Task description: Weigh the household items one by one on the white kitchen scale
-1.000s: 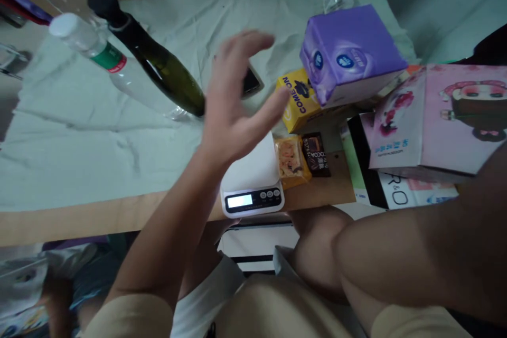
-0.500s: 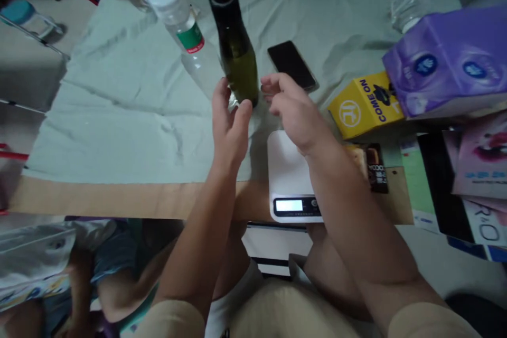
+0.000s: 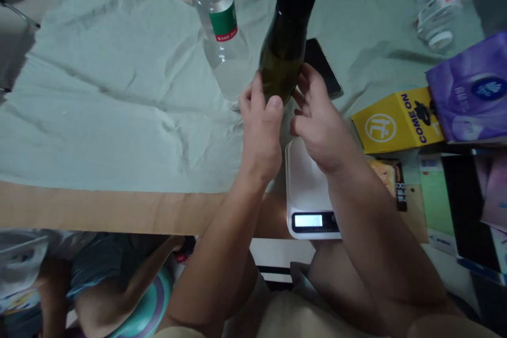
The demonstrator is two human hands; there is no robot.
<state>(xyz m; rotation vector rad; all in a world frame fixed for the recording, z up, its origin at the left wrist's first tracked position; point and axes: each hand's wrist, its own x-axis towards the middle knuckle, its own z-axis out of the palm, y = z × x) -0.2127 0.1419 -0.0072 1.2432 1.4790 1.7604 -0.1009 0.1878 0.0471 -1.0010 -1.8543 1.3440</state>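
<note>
A dark green glass bottle (image 3: 283, 45) with a black top holds some liquid and leans to the right. My left hand (image 3: 261, 132) has its fingers against the lower left side of the bottle. On the opposite side, the fingers of my right hand (image 3: 322, 127) curl against the glass. The bottle's base is partly hidden by my hands. Below my right hand lies a white kitchen scale (image 3: 307, 179) with a lit display. A clear plastic bottle (image 3: 232, 58) with a green label stands to the left.
Behind the green bottle lies a black phone (image 3: 325, 71). To the right are a yellow box (image 3: 390, 121), a purple pack (image 3: 471, 90) and a small snack packet (image 3: 400, 185). Another clear bottle (image 3: 439, 10) lies at the back right. Another person's arm (image 3: 150, 269) shows at lower left.
My hands have closed in on the green bottle from both sides. Its top has swung from a left lean to a right lean. The view has shifted left and forward.
</note>
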